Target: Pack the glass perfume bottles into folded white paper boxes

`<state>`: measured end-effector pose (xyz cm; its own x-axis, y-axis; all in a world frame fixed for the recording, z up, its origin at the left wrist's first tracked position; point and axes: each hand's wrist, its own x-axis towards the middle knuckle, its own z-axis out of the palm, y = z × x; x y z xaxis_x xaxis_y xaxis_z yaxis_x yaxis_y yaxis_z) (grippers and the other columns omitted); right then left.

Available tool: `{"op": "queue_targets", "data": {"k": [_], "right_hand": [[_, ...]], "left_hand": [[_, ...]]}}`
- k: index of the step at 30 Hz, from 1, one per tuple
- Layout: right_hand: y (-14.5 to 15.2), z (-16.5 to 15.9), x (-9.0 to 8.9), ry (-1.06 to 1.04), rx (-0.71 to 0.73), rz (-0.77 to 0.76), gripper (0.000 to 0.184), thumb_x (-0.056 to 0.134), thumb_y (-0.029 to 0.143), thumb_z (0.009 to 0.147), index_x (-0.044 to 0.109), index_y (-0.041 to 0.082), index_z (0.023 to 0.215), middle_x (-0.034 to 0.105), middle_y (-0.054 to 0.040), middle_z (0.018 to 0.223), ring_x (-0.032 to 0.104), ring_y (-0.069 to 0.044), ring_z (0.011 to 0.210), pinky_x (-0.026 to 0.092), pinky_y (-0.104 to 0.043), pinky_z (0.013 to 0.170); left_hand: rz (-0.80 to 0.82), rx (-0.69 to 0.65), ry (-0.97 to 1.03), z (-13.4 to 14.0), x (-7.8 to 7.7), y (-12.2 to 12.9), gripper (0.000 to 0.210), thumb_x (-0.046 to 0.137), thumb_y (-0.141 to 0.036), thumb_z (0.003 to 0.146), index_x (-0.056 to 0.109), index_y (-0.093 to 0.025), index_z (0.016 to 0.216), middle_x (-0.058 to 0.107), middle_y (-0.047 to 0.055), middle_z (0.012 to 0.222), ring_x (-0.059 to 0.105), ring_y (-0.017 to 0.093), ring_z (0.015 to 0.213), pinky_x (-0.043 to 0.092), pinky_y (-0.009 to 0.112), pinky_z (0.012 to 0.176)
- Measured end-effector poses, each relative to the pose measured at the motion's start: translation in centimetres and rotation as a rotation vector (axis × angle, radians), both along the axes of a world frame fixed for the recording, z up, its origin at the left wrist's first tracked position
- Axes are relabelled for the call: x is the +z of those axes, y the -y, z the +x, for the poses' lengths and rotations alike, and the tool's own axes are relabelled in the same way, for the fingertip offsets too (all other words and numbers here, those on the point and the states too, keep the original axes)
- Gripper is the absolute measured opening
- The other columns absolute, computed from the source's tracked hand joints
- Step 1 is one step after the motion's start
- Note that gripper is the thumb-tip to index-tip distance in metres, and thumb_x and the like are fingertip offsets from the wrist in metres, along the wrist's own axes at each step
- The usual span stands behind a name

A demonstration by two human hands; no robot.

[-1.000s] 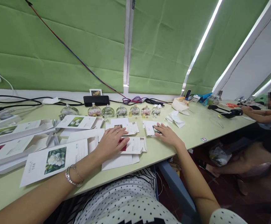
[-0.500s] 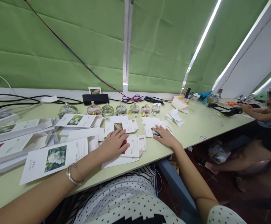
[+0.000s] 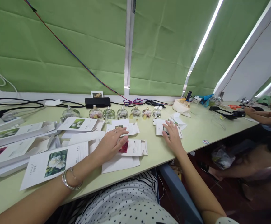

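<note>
My left hand [image 3: 110, 144] lies with its fingers outstretched over two flattened white boxes. One box [image 3: 135, 147] carries a red flower picture; the other box [image 3: 132, 128], behind it, is partly hidden by my fingertips. My right hand [image 3: 174, 138] rests open, fingertips on a small white box [image 3: 159, 127] whose picture it partly covers. Just beyond stand several round glass bottles [image 3: 122, 112] in a row, with small gold caps [image 3: 131, 115] by them. Left of my left arm lies a large white box [image 3: 57, 161] with a white flower picture.
More white boxes [image 3: 21, 149] pile up at the left. A black phone [image 3: 97, 102] leans at the back, near bundled cables [image 3: 134, 101]. Crumpled paper [image 3: 178, 119] and a beige bag [image 3: 181, 106] lie at the right. Another person's hand [image 3: 249, 110] is at the far right.
My right hand has moved right, and the small white box under it has slid right towards the crumpled paper. My left hand has shifted slightly left, uncovering more of the red flower box.
</note>
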<state>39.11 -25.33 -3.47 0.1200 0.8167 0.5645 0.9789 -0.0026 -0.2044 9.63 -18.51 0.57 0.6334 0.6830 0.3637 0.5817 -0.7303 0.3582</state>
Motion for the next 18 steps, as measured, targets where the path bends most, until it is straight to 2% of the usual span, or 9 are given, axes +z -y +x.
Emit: {"op": "queue_targets", "data": {"k": [2,4,7,9,12,15,18], "right_hand": [[0.9,-2.5,1.2,0.026,0.224,0.016,0.046,0.028,0.037,0.094,0.046,0.018,0.130,0.038,-0.0083,0.144,0.022,-0.020,0.139,0.020,-0.044,0.114],[1.7,-5.2,2.5,0.099,0.436,-0.043,0.047,0.031,0.041,0.093,0.041,0.023,0.135,0.034,-0.0059,0.146,0.021,-0.020,0.140,0.020,-0.044,0.114],[2.1,-9.2,3.8,0.221,0.647,-0.172,0.057,0.040,0.051,0.088,0.031,0.029,0.140,0.023,-0.0046,0.151,0.016,-0.025,0.140,0.020,-0.049,0.113],[1.9,-11.2,3.9,0.282,0.718,-0.244,0.061,0.044,0.055,0.086,0.030,0.032,0.140,0.021,-0.0052,0.152,0.018,-0.029,0.139,0.022,-0.052,0.111],[1.6,-12.9,3.1,0.352,0.799,-0.337,0.051,0.042,0.049,0.089,0.037,0.032,0.137,0.030,-0.0077,0.147,0.032,-0.030,0.132,0.029,-0.049,0.107],[1.8,-13.0,2.5,0.367,0.822,-0.379,0.039,0.038,0.037,0.093,0.046,0.028,0.130,0.041,-0.0087,0.140,0.039,-0.028,0.126,0.032,-0.046,0.104],[2.4,-11.8,2.8,0.318,0.799,-0.410,0.034,0.041,0.023,0.090,0.054,0.027,0.121,0.049,-0.0065,0.132,0.042,-0.025,0.123,0.036,-0.041,0.102]], "left_hand": [[0.039,0.023,0.123,-0.4,0.6,-0.2,0.048,0.022,-0.048,0.093,0.058,-0.021,0.109,0.057,0.006,0.128,0.047,0.023,0.121,0.038,0.041,0.100],[0.083,0.060,0.224,-0.8,1.1,-0.5,0.047,0.021,-0.047,0.093,0.059,-0.021,0.105,0.060,0.005,0.124,0.049,0.022,0.120,0.037,0.040,0.101],[0.116,0.107,0.334,-1.2,1.5,-0.8,0.044,0.021,-0.044,0.093,0.058,-0.021,0.102,0.061,0.005,0.121,0.049,0.021,0.119,0.037,0.039,0.101],[0.124,0.120,0.383,-1.4,1.6,-0.9,0.042,0.022,-0.042,0.093,0.057,-0.020,0.100,0.062,0.006,0.119,0.050,0.020,0.118,0.038,0.037,0.101],[0.132,0.123,0.402,-1.4,1.5,-1.2,0.040,0.023,-0.041,0.093,0.057,-0.020,0.099,0.063,0.005,0.117,0.052,0.020,0.116,0.039,0.036,0.099],[0.130,0.119,0.378,-1.4,1.3,-1.3,0.040,0.024,-0.040,0.093,0.058,-0.020,0.098,0.064,0.005,0.114,0.052,0.019,0.114,0.039,0.035,0.098],[0.124,0.110,0.340,-1.3,1.1,-1.3,0.040,0.023,-0.040,0.093,0.058,-0.020,0.098,0.064,0.005,0.115,0.054,0.020,0.112,0.040,0.036,0.097]]}}
